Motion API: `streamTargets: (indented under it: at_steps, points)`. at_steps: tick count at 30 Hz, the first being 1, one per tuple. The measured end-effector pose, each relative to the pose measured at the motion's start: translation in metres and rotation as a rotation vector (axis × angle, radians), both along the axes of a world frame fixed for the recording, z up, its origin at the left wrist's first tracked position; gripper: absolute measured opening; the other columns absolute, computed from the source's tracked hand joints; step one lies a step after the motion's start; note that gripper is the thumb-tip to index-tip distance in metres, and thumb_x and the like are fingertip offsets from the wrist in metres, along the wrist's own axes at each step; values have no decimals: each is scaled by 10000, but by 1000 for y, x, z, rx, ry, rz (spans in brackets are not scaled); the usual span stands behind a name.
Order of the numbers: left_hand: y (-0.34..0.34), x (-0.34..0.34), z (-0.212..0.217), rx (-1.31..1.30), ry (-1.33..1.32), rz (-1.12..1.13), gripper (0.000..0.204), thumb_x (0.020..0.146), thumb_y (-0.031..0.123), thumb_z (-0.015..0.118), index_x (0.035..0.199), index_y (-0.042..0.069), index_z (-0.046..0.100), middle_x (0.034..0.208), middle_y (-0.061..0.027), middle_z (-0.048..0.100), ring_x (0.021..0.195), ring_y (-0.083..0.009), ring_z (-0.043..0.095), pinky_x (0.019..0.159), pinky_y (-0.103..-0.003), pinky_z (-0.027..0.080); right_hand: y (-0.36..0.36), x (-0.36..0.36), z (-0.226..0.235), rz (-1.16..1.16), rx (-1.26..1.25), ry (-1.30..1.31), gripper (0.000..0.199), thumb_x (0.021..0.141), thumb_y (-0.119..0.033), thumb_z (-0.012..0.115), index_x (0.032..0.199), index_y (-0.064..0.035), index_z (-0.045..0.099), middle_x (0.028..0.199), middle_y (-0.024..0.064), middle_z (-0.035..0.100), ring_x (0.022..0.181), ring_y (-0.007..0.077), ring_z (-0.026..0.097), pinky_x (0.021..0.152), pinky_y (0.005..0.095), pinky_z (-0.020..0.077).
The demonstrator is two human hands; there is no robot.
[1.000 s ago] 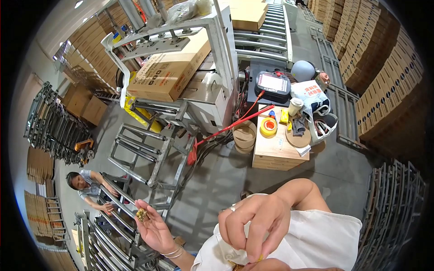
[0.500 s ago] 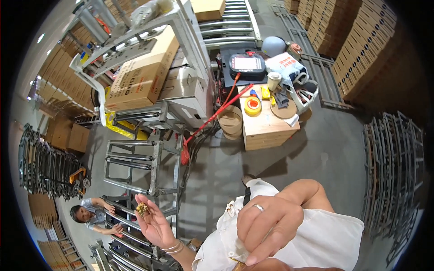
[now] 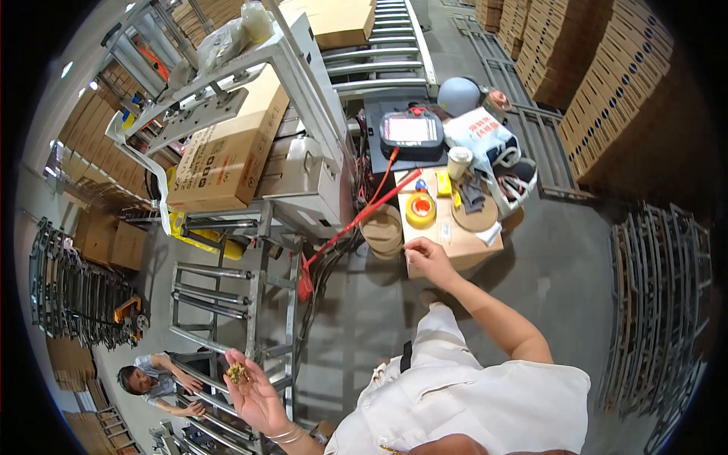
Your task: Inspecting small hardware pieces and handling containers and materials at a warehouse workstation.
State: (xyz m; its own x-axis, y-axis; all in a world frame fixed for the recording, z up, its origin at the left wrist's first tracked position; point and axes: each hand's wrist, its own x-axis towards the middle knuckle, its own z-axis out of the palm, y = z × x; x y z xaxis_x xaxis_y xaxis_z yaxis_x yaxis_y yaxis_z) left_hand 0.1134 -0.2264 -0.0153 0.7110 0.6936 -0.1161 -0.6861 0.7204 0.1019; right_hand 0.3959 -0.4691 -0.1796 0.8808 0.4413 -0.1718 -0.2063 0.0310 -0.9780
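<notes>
My left hand (image 3: 259,403) is held palm up at the lower left, its fingers partly curled. A small clump of yellowish-brown bits (image 3: 236,372) rests in it at the base of the fingers; its exact kind is unclear. My right hand (image 3: 432,260) reaches forward at the near edge of the wooden-looking box (image 3: 453,244). Thumb and fingertips are pinched together beside a round brown bin (image 3: 381,231). Whatever the pinch may hold is too small to name. On the box are a roll of yellow tape (image 3: 420,210), grey gloves (image 3: 472,199) and a lidded paper cup (image 3: 459,161).
A roller conveyor frame (image 3: 250,303) and a machine carrying a large carton (image 3: 227,144) stand to the left. A red pole (image 3: 364,214) leans across the middle. Another person (image 3: 155,379) works at the lower left. Stacked cartons (image 3: 614,98) rise at the right.
My right hand has moved from close to my chest forward and away, to the box and bin. The left hand keeps its clump, slightly lower in the picture.
</notes>
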Motion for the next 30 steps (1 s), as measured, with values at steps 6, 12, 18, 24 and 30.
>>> streamTargets:
  at_steps: [6, 12, 18, 24, 30]
  points:
    - [-19, 75, -12, 54, 66, 168, 402, 946, 106, 341, 1286, -103, 290, 1338, -201, 355, 1263, -262, 327, 1070, -390, 274, -64, 202, -244, -182, -650, -82, 375, 718, -220, 661, 1009, 7, 596, 908, 158, 622, 859, 274, 591, 802, 322, 462]
    - [-32, 141, -27, 9, 124, 198, 399, 944, 105, 333, 1280, -106, 294, 1333, -210, 353, 1252, -272, 339, 1073, -392, 272, -80, 303, -305, -373, -876, -171, 433, 651, -131, 706, 1024, 51, 585, 1034, 178, 529, 846, 246, 580, 639, 314, 511]
    - [-42, 168, -20, 13, 197, 273, 393, 944, 99, 320, 1285, -94, 289, 1343, -209, 337, 1252, -282, 341, 1059, -426, 283, -49, 335, -305, -236, -778, 303, 494, 653, -160, 711, 1118, -83, 563, 1290, 139, 220, 881, 294, 533, 581, 340, 531]
    - [-50, 191, -21, 25, 211, 255, 392, 944, 93, 324, 1296, -75, 283, 1336, -208, 349, 1253, -278, 338, 1058, -420, 288, -50, 333, -320, -215, -1102, 77, 425, 665, -117, 642, 1044, 43, 537, 1169, 180, 390, 986, 323, 508, 802, 378, 469]
    - [-61, 180, -11, 38, 157, 221, 387, 946, 99, 326, 1288, -80, 296, 1329, -206, 361, 1253, -276, 338, 1061, -402, 287, -51, 290, -257, 2, -1145, -406, 344, 741, -42, 531, 1070, 49, 490, 1176, 202, 421, 1055, 347, 466, 891, 417, 398]
